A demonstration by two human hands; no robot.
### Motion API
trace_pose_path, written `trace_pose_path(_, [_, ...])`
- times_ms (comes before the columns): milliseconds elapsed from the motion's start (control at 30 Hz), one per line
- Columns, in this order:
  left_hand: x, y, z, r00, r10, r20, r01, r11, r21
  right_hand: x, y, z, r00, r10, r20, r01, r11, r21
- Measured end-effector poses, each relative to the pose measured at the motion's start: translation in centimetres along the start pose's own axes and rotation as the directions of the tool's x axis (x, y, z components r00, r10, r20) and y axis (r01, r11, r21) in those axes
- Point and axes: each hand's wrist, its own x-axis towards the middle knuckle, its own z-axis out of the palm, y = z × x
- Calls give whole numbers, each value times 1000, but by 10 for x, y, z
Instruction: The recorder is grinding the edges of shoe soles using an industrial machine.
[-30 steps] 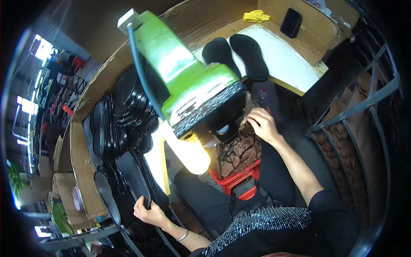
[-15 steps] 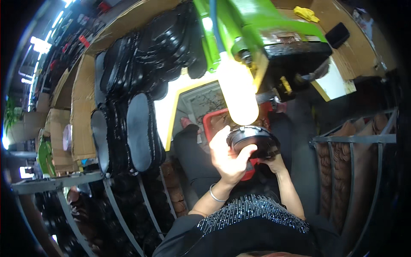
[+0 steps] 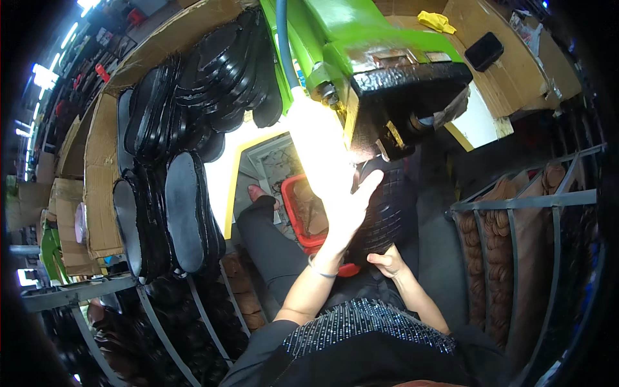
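Observation:
A black shoe sole (image 3: pixel 382 222) with a grid tread stands lengthwise under the dark working head (image 3: pixel 406 90) of a green machine (image 3: pixel 387 40). My left hand (image 3: pixel 347 213) lies along its left side, thumb stretched up by the sole's far end. Glare from the bright lamp (image 3: pixel 316 138) washes out that hand's other fingers. At the near end, my right hand (image 3: pixel 389 263) grips the sole with its thumb on the edge and its fingers mostly hidden underneath. The far tip of the sole disappears beneath the machine head.
Black soles (image 3: pixel 184 213) are stacked left in a cardboard box (image 3: pixel 102 174). Metal racks flank me; the right rack (image 3: pixel 554 198) holds brown pieces. A red basin (image 3: pixel 291 213) stands below, between my legs. A phone-like black object (image 3: pixel 484 51) and yellow cloth (image 3: pixel 436 22) lie upper right.
The sole has turned from lying across my hands to pointing away, its tread showing, and reaches under the machine head. My left hand has moved up beside the lamp. The whole view has shifted slightly.

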Motion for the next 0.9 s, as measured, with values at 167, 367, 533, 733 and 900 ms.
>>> trace_pose_path(167, [-9, -15, 0, 998, -38, 46, 40, 998, -41, -29, -26, -5, 946, -170, -274, 184, 983, 25])
trace_pose_path(367, [-15, -22, -2, 986, 46, 158, -50, 999, 19, -27, -92, -17, 825, -438, -357, 405, 899, -166])
trace_pose_path(533, [-21, -25, 7, 994, -60, 92, 69, 992, -107, -18, -106, -25, 843, -422, -334, 374, 905, -201])
trace_pose_path(733, [-19, -15, 15, 980, -198, 20, 199, 968, -151, 1, -37, -47, 946, -128, -297, 144, 989, 34])
trace_pose_path(900, [-21, -34, 3, 999, -28, 32, 29, 999, -29, -10, -43, -34, 895, -242, -375, 264, 965, 7])
